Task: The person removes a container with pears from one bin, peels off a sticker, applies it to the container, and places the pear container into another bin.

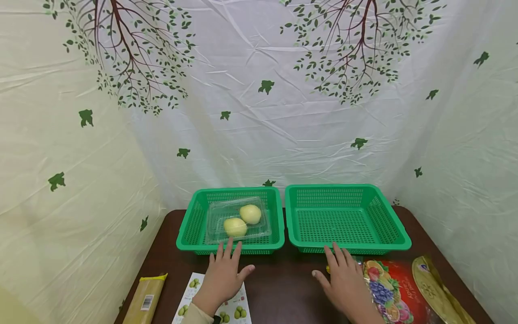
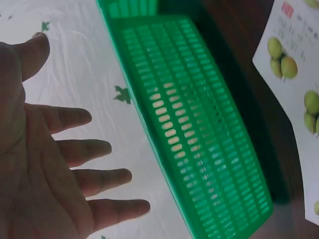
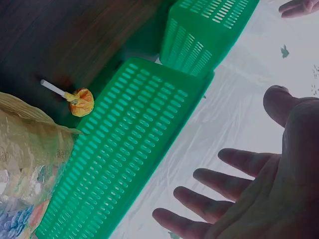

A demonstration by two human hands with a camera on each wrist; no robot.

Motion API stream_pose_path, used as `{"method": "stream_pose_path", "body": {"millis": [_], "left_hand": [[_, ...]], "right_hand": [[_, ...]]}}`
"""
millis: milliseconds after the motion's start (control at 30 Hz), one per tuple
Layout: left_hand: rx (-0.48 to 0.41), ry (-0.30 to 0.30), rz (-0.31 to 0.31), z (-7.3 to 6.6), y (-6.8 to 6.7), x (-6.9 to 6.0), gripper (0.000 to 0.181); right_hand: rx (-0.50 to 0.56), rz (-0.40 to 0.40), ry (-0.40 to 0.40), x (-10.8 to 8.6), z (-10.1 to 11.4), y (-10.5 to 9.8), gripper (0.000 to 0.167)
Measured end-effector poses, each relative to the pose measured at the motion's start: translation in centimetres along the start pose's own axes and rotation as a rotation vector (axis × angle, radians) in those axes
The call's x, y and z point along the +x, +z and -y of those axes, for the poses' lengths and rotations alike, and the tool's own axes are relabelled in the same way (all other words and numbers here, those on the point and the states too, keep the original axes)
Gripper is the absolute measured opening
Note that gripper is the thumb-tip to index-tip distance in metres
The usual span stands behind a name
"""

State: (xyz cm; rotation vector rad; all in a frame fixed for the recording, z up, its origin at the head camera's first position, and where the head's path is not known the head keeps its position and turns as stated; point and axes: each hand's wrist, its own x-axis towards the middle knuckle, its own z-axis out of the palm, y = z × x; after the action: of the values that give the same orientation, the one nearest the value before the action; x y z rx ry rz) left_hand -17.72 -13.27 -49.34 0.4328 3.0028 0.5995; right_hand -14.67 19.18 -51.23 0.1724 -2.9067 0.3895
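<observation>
Left green basket lies just beyond the left hand, its front wall nearest those fingertips. In it, a clear plastic box has two pale yellow fruits showing through it; whether its lid is fastened I cannot tell. Both hands are empty, fingers straight and spread wide, thumbs out, and the wrist views show no contact with either basket.

The basket looks light and slightly springy, so its rim at the two short ends should make the surest hold. The box seems thin, slick and easily dented, with the fruits as its main weight; gripping low on opposite sides would suit it. The fruits look firm but could bruise.

Beyond the fingertips of the right hand sits the right green basket, with nothing in it. Near those fingers, by its front wall, lies a wrapped lollipop. To the right hand's right is a red fruit-print packet; under the left wrist, a printed sheet.
</observation>
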Motion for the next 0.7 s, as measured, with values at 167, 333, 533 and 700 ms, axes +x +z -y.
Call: {"method": "stream_pose_path", "body": {"millis": [167,333,533,700], "left_hand": [[0.036,-0.014,-0.098,1.0,-0.5,1.1,0.073],[0.063,-0.063,-0.192,2.3,-0.9,2.7,0.063],[0.100,-0.146,-0.207,4.6,-1.1,4.5,0.058],[0.094,-0.212,-0.167,6.1,-1.1,5.3,0.058]], "right_hand": [[0.017,-0.070,0.031,0.5,-0.3,0.0,0.071],[0.076,-0.072,0.136,1.0,-0.9,0.4,0.066],[0.131,-0.001,0.285,1.6,-1.0,0.9,0.063],[0.150,0.017,0.343,1.9,-0.8,1.1,0.064]]}}
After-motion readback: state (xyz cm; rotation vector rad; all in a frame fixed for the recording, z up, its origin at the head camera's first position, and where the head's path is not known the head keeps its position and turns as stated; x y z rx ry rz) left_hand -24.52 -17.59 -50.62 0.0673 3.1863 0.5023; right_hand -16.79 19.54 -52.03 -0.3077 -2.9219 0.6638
